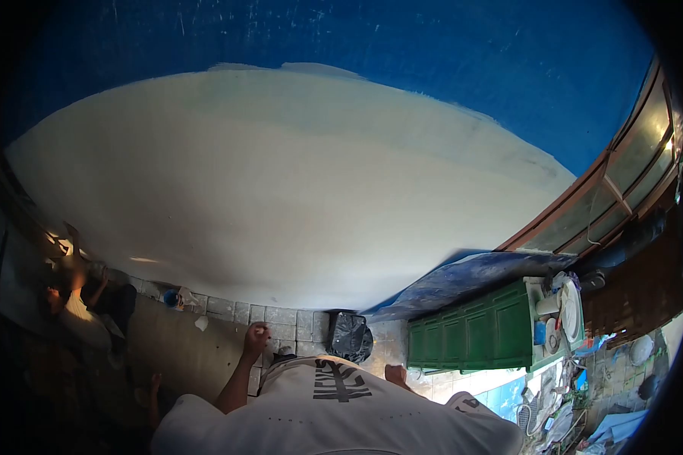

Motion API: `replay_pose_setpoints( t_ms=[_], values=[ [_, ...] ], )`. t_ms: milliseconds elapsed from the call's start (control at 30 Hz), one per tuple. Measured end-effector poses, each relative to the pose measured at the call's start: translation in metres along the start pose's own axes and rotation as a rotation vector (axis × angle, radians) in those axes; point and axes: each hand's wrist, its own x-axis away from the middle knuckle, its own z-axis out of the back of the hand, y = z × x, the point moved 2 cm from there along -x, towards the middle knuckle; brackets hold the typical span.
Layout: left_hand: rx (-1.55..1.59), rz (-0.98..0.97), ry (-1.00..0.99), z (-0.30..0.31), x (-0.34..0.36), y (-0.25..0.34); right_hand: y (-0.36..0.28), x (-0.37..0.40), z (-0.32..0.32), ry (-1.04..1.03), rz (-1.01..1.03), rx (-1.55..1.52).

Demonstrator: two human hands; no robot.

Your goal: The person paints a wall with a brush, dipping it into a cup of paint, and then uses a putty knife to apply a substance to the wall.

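My left hand (256, 339) is in front of my body at the lower middle, its fingers curled in. Whether it holds anything small I cannot make out. Only a small part of my right hand (395, 374) shows past the edge of my white shirt (326, 417), and its fingers are hidden. Neither hand touches the wall (281, 189), which has a broad whitish area under a blue upper part with an uneven border. Between and beyond my hands, a container wrapped in a black plastic bag (350, 337) stands on the tiled floor.
A green cabinet (470, 326) with cluttered items on its end stands to the right, beside a blue-stained sheet (463, 280). Brown-framed windows (607, 189) run along the right wall. Another person (80, 303) is at the left, near a blue bucket (172, 298).
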Motion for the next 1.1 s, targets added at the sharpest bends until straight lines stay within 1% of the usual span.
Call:
replay_pose_setpoints(
  t_ms=[33,100,133,167,233,300,333,367,433,467,500,533,567,633,667,700,767,800,833,900,967,1000,1033,1067,1100],
  values=[
    [0.017,-0.043,-0.077,-0.004,-0.015,0.002,-0.026,0.005,0.012,0.028,0.107,-0.075],
    [0.103,-0.098,-0.165,-0.019,-0.034,0.029,-0.067,-0.017,0.006,0.078,0.274,-0.225],
    [0.112,-0.132,-0.225,-0.026,-0.044,0.041,-0.082,-0.038,-0.007,-0.023,0.276,-0.333],
    [0.122,-0.165,-0.281,-0.034,-0.054,0.054,-0.102,-0.039,-0.008,-0.03,0.293,-0.332],
    [0.159,-0.094,-0.321,-0.046,-0.062,0.091,-0.159,-0.04,-0.002,-0.114,0.531,-0.393],
    [0.225,-0.233,-0.403,-0.055,-0.086,0.08,-0.202,-0.029,-0.001,-0.12,0.657,-0.335],
    [0.1,-0.333,-0.338,-0.055,-0.08,0.092,-0.218,-0.023,0.002,-0.125,0.712,-0.244],
    [-0.027,-0.425,-0.277,-0.055,-0.072,0.108,-0.227,-0.02,-0.002,-0.26,0.663,-0.279],
    [-0.081,-0.413,-0.16,-0.049,-0.064,0.121,-0.241,-0.005,-0.003,-0.317,0.722,-0.265],
    [-0.081,-0.423,-0.043,-0.046,-0.061,0.122,-0.245,0.002,-0.005,-0.332,0.747,-0.249],
    [-0.109,-0.403,0.007,-0.041,-0.058,0.123,-0.246,0.009,-0.007,-0.421,0.667,-0.38],
    [-0.142,-0.397,0.008,-0.034,-0.052,0.129,-0.251,0.017,-0.008,-0.51,0.58,-0.505],
    [-0.175,-0.388,0.008,-0.027,-0.046,0.136,-0.258,0.026,-0.005,-0.526,0.6,-0.485],
    [-0.11,-0.406,0.055,-0.019,-0.044,0.14,-0.27,0.044,0.006,-0.608,0.481,-0.738],
    [-0.053,-0.432,0.079,-0.015,-0.043,0.139,-0.28,0.047,0.007,-0.636,0.569,-0.779],
    [0.055,-0.436,-0.003,-0.013,-0.046,0.139,-0.29,0.047,0.009,-0.673,0.592,-0.733],
    [0.211,-0.351,-0.211,-0.011,-0.033,0.178,-0.33,0.098,0.049,-0.679,0.667,-0.828],
    [0.259,-0.309,-0.377,-0.01,-0.028,0.194,-0.35,0.115,0.058,-0.707,0.709,-0.881],
    [0.306,-0.272,-0.548,-0.009,-0.024,0.212,-0.37,0.131,0.068,-0.698,0.802,-0.862],
    [0.298,-0.376,-0.75,-0.013,-0.014,0.251,-0.405,0.165,0.087,-0.686,1.001,-0.888],
    [0.02,-0.327,-0.823,-0.018,0.008,0.295,-0.435,0.193,0.1,-0.768,1.089,-1.04],
    [0.014,-0.372,-0.834,-0.026,0.011,0.302,-0.446,0.209,0.108,-0.795,1.081,-1.038],
    [0.005,-0.418,-0.847,-0.032,0.017,0.309,-0.454,0.229,0.118,-0.768,1.161,-0.997],
    [-0.036,-0.423,-0.755,-0.029,0.037,0.337,-0.458,0.25,0.129,-0.692,1.264,-0.936],
    [0.009,-0.53,-0.721,-0.039,0.027,0.32,-0.461,0.266,0.137,-0.613,1.365,-0.877]
  ],
)
